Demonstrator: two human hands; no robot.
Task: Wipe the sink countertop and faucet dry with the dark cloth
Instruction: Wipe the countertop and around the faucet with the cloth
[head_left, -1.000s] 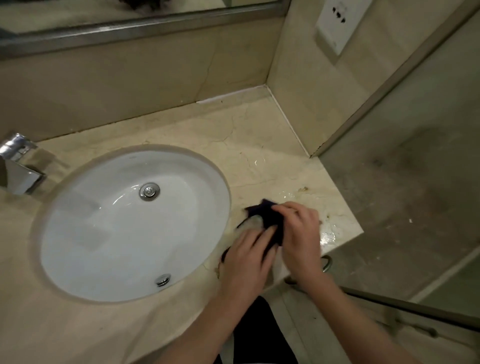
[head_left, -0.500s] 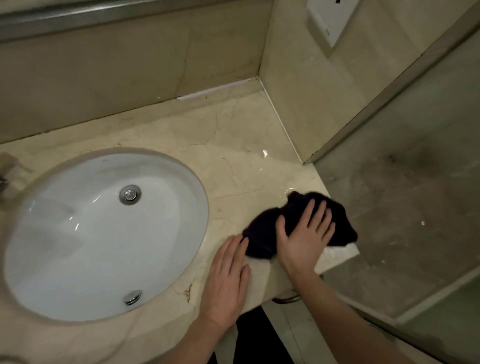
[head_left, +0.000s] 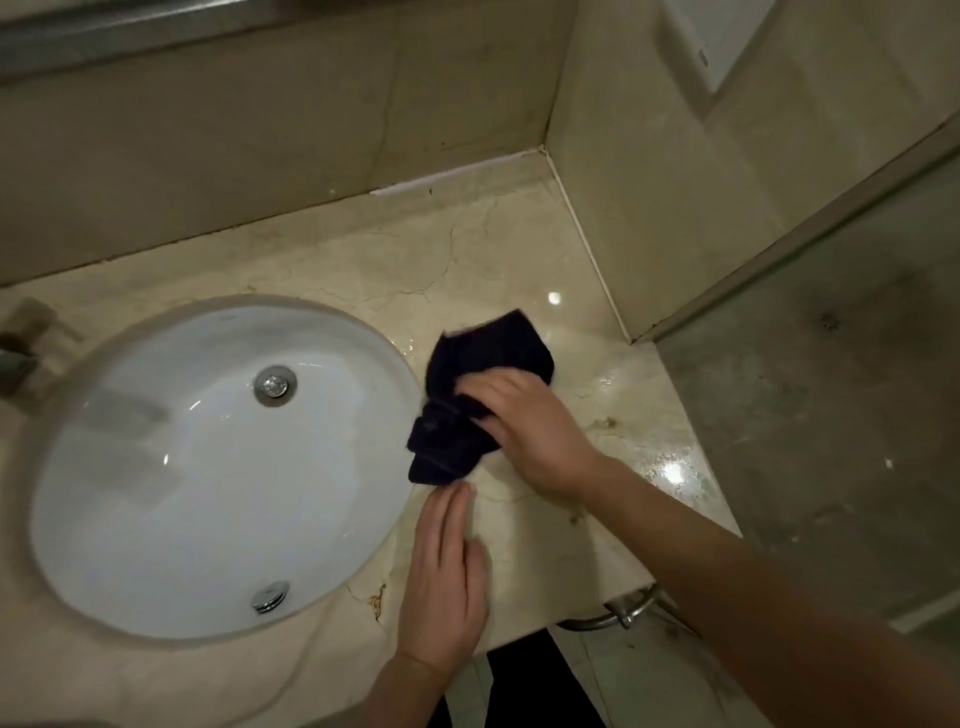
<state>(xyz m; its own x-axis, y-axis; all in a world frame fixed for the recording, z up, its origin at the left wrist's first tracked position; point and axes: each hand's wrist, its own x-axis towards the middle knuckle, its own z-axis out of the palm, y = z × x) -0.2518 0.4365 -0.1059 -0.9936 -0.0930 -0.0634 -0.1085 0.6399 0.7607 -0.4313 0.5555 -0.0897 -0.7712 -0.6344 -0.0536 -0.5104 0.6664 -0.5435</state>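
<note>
My right hand (head_left: 524, 431) presses bunched dark cloth (head_left: 478, 395) on beige marble countertop (head_left: 519, 249), just beyond flat, relaxed left hand (head_left: 447, 577) holding nothing. Risk: cloth slips into white oval sink basin (head_left: 208, 467) beside left hand; wet glare right of right hand missed. Count: one cloth, one basin, two hands.

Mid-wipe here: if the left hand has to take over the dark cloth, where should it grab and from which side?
Grab the near bunched end of the dark cloth, coming from the front edge where the left hand rests flat. That end is thick, folded and uncovered; the right hand holds its middle, and the sink basin borders its left side.
</note>
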